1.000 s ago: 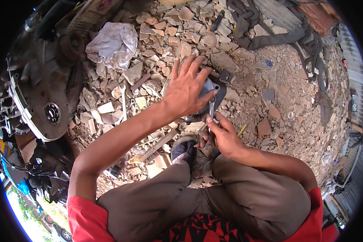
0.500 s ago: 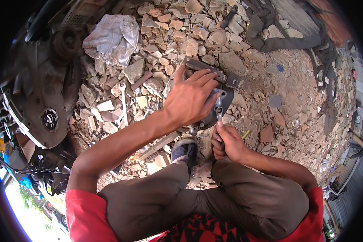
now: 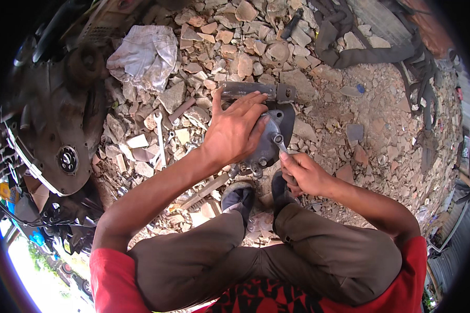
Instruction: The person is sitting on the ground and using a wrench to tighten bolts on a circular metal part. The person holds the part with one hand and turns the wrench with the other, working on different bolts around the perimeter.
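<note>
A dark metal housing (image 3: 269, 148) with bolts along its edge lies on the rubble in front of my feet. My left hand (image 3: 236, 128) grips it from above, its fingers laid over the top and the thumb along the near side. My right hand (image 3: 304, 172) is closed around a ring spanner (image 3: 282, 146). The spanner's ring end sits over a bolt on the housing's right side, and most of its handle is hidden in my fist. A dark flat metal bar with holes (image 3: 253, 92) lies along the housing's far side, just beyond my left fingertips.
Another spanner (image 3: 161, 138) lies on the stones to the left, near a wooden strip (image 3: 206, 190). Farther off are a whitish cloth (image 3: 145, 56) and a black strap (image 3: 368, 56). A large engine casing (image 3: 52, 125) stands at the left. Broken tile and stone cover the ground.
The housing and its bar have turned anticlockwise under my left hand, the bar now lying nearly level. My right hand has shifted slightly right and up, and the spanner slants more.
</note>
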### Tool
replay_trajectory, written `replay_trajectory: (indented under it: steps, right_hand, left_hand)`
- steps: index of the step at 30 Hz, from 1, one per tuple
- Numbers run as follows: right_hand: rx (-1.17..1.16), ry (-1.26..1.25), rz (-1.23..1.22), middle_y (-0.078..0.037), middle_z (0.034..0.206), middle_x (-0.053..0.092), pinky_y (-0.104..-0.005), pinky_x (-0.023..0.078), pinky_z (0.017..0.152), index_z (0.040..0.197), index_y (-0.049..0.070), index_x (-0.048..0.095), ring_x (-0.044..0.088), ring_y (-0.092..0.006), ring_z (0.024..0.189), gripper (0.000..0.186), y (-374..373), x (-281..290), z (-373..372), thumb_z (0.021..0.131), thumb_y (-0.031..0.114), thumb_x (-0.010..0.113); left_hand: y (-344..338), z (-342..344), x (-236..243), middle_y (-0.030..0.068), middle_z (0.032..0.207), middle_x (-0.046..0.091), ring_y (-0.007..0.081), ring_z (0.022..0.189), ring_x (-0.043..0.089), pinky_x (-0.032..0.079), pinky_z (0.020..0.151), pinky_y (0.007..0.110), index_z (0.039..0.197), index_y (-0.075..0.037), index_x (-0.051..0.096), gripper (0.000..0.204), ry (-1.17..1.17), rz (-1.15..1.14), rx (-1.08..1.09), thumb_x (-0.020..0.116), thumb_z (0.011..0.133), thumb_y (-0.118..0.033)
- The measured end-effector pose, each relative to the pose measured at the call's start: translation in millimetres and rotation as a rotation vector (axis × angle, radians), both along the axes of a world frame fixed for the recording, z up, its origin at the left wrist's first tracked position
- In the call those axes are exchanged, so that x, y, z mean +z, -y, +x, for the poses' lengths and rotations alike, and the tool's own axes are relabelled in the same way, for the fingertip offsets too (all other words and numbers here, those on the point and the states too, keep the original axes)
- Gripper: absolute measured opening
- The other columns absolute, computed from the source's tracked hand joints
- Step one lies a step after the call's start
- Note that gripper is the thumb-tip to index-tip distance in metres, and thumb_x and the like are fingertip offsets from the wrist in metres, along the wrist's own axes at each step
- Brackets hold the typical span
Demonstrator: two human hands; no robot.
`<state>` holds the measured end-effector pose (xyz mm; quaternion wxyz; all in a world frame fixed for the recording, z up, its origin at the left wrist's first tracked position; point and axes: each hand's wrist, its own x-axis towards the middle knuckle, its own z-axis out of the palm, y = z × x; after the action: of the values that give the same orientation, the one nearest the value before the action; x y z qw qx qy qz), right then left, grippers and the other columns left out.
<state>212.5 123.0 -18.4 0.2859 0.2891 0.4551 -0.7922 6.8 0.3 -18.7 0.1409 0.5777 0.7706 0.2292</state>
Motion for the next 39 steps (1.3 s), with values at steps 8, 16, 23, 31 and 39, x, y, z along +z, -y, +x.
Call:
replay_trajectory:
  steps: [8, 16, 23, 31, 39]
  right_hand:
    - [-0.132, 0.106, -0.048, 0.002, 0.057, 0.026, -0.0286, 0.026, 0.043, 0.079, 0.010, 0.035, 0.023, -0.0092, 0.043, 0.052, 12.6, 10.6, -6.8, 0.108, 0.054, 0.031]
    - [-0.168, 0.048, -0.060, 0.002, 0.057, 0.025, -0.0285, 0.024, 0.042, 0.081, 0.011, 0.035, 0.021, -0.0092, 0.043, 0.051, 16.5, 4.9, -2.1, 0.107, 0.055, 0.034]
    - [-0.173, 0.054, -0.043, 0.004, 0.059, 0.029, -0.0268, 0.029, 0.040, 0.074, 0.012, 0.036, 0.027, -0.0069, 0.042, 0.055, 15.9, 7.4, -4.1, 0.106, 0.057, 0.036]
    - [-0.178, 0.058, 0.023, 0.002, 0.057, 0.025, -0.0274, 0.024, 0.041, 0.080, 0.012, 0.034, 0.020, -0.0088, 0.043, 0.052, 20.6, 8.1, -4.7, 0.107, 0.056, 0.035]
    - [-0.107, 0.115, 0.001, 0.003, 0.055, 0.023, -0.0279, 0.024, 0.041, 0.079, 0.012, 0.034, 0.019, -0.0086, 0.042, 0.053, 11.2, 16.8, -8.7, 0.107, 0.057, 0.034]
  left_hand:
    - [41.9, -7.0, 24.2, 0.0183, 0.163, 0.021, 0.0378, 0.151, 0.021, 0.011, 0.122, 0.062, 0.155, -0.010, 0.027, 0.117, 0.056, -0.185, -0.106, 0.083, 0.067, -0.063]
    - [82.8, 25.4, 7.4, 0.0337, 0.160, 0.013, 0.0441, 0.150, 0.019, 0.023, 0.122, 0.053, 0.155, 0.009, 0.000, 0.144, 0.331, -0.270, 0.243, 0.095, 0.060, -0.042]
    - [76.9, 24.0, -2.7, 0.0367, 0.149, 0.033, 0.0435, 0.136, 0.044, 0.039, 0.115, 0.042, 0.152, 0.012, 0.002, 0.131, 0.594, -0.306, 0.292, 0.091, 0.066, -0.029]
    - [61.7, 29.0, 23.9, 0.0377, 0.134, 0.050, 0.0444, 0.120, 0.060, 0.051, 0.104, 0.044, 0.152, 0.011, -0.003, 0.132, 0.591, -0.346, 0.382, 0.091, 0.066, -0.022]
    - [67.9, 27.3, 14.1, 0.0341, 0.139, 0.048, 0.0402, 0.126, 0.056, 0.047, 0.108, 0.042, 0.155, 0.003, -0.006, 0.130, 0.747, -0.298, 0.375, 0.088, 0.066, -0.013]
